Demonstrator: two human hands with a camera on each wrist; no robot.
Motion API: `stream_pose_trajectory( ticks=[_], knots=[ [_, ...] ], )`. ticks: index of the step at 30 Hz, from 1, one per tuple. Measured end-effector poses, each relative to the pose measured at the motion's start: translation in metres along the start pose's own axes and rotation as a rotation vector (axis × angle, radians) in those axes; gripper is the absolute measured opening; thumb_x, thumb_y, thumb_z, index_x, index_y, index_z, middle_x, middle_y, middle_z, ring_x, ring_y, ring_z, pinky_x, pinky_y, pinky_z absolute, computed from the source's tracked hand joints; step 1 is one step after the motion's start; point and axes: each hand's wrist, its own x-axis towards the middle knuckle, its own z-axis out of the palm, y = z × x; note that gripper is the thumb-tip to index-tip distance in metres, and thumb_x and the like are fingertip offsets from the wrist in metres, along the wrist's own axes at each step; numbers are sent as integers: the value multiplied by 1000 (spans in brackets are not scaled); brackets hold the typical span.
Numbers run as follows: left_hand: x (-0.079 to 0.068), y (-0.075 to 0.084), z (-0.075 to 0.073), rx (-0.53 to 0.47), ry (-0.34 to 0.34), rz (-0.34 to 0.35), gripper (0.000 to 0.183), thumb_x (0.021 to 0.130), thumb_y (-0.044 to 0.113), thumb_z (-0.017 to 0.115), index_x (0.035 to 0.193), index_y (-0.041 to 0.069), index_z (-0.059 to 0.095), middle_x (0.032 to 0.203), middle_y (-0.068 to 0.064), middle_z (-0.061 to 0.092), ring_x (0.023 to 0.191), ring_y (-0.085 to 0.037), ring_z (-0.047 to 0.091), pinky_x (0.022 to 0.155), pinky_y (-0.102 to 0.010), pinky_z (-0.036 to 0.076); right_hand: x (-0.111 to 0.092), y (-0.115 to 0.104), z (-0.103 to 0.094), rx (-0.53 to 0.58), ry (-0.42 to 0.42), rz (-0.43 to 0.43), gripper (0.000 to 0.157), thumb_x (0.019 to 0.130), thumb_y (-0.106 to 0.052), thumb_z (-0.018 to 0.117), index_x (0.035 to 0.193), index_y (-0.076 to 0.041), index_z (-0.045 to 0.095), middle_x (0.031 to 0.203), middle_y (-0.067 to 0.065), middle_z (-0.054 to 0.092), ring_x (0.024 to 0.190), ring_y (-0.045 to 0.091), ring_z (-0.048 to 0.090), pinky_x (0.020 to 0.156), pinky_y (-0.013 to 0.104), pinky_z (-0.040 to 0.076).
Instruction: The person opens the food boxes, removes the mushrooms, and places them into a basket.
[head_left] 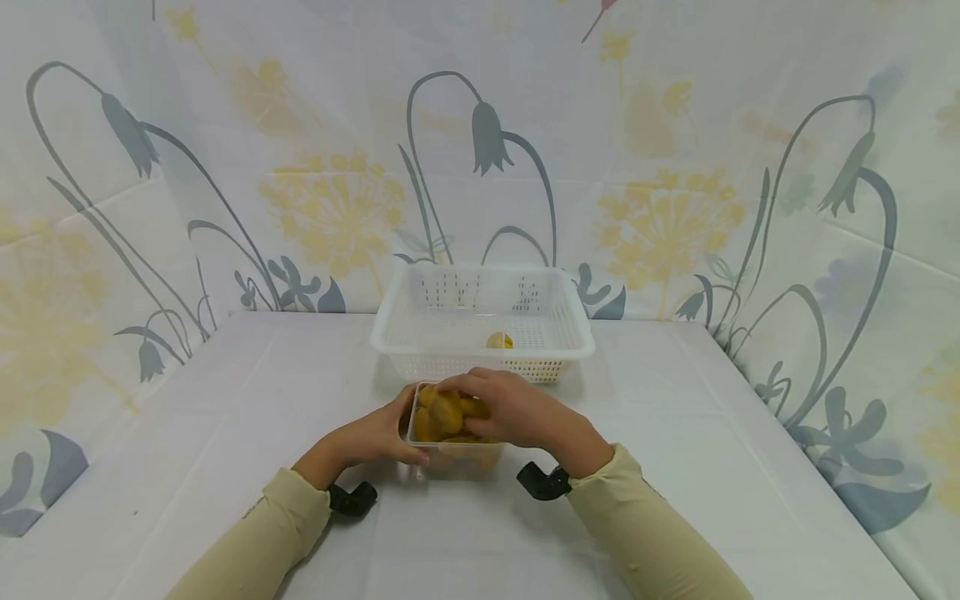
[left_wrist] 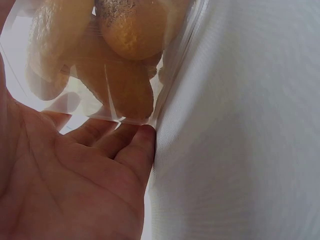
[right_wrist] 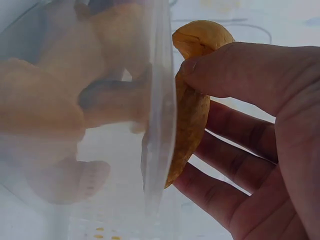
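A clear plastic box (head_left: 461,454) stands on the table, holding several yellow-brown mushrooms (head_left: 444,414). My left hand (head_left: 375,435) grips its left side, thumb at the near corner and fingers along the wall. In the left wrist view, those fingertips (left_wrist: 146,131) press low on the box near the tabletop. Over the box's right side, my right hand (head_left: 517,408) pinches one mushroom (right_wrist: 192,117) between thumb and fingers. That mushroom's lower end sits behind the box rim in the right wrist view; from the head view my fingers mostly cover it.
Right behind the box is a white perforated basket (head_left: 390,333). A single yellow-brown piece (head_left: 499,341) lies inside it, with more yellow showing through its front wall. A white cloth covers the table (head_left: 262,400), and a flower-patterned curtain (head_left: 322,108) hangs behind.
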Motion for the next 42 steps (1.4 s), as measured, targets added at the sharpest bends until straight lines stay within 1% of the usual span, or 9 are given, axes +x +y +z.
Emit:
stream_pose_trajectory(
  ticks=[6, 13, 19, 26, 31, 34, 38, 42],
  knots=[
    [1, -2, 0, -1, -5, 7, 95, 66, 29, 81, 135, 33, 16, 132, 4, 35, 119, -15, 38, 102, -38, 31, -2, 2, -5, 13, 46, -9, 46, 82, -16, 63, 125, -26, 51, 113, -9, 57, 95, 5, 54, 81, 23, 47],
    [0, 0, 0, -8, -9, -11, 95, 67, 29, 79, 136, 33, 14, 135, 4, 33, 122, -15, 36, 106, -41, 27, -4, 7, -8, 26, 125, -44, 44, 81, -11, 63, 122, -22, 53, 111, -7, 58, 94, 6, 55, 80, 22, 48],
    [-1, 1, 1, 3, 5, -36, 96, 66, 33, 80, 136, 35, 15, 136, 7, 33, 124, -13, 35, 109, -42, 24, -6, 10, -13, 42, 142, -26, 44, 83, -12, 62, 124, -22, 52, 110, -8, 58, 91, 4, 54, 79, 20, 48],
    [-1, 1, 1, -8, 3, -21, 97, 65, 32, 81, 136, 34, 14, 137, 7, 34, 126, -13, 35, 110, -44, 22, -9, 14, -20, 67, 176, -30, 44, 84, -12, 63, 125, -20, 51, 112, -5, 59, 96, 7, 56, 84, 25, 50],
    [0, 1, 0, -7, 2, -26, 98, 65, 32, 81, 136, 36, 13, 138, 9, 33, 128, -12, 33, 110, -44, 21, -11, 18, -24, 66, 208, -22, 45, 83, -13, 65, 125, -20, 51, 109, -4, 60, 94, 9, 57, 81, 26, 51],
    [0, 1, 0, 1, 4, -23, 100, 65, 33, 80, 138, 33, 12, 138, 9, 31, 128, -12, 32, 111, -44, 20, -13, 21, -27, 57, 233, -19, 46, 83, -14, 66, 126, -21, 51, 107, -4, 59, 92, 8, 58, 80, 25, 51],
    [1, 1, 0, 6, 7, -22, 105, 65, 33, 80, 142, 28, 9, 140, 9, 29, 129, -13, 31, 111, -45, 20, -15, 24, -31, 58, 259, -20, 46, 83, -14, 66, 126, -20, 51, 110, -4, 60, 92, 9, 58, 79, 25, 51],
    [0, 1, 0, 9, 7, -27, 105, 65, 34, 80, 142, 29, 8, 140, 8, 28, 130, -14, 30, 111, -46, 20, -17, 29, -35, 67, 278, -9, 46, 83, -13, 65, 126, -18, 51, 112, -2, 60, 92, 10, 59, 77, 24, 51]
  ],
)
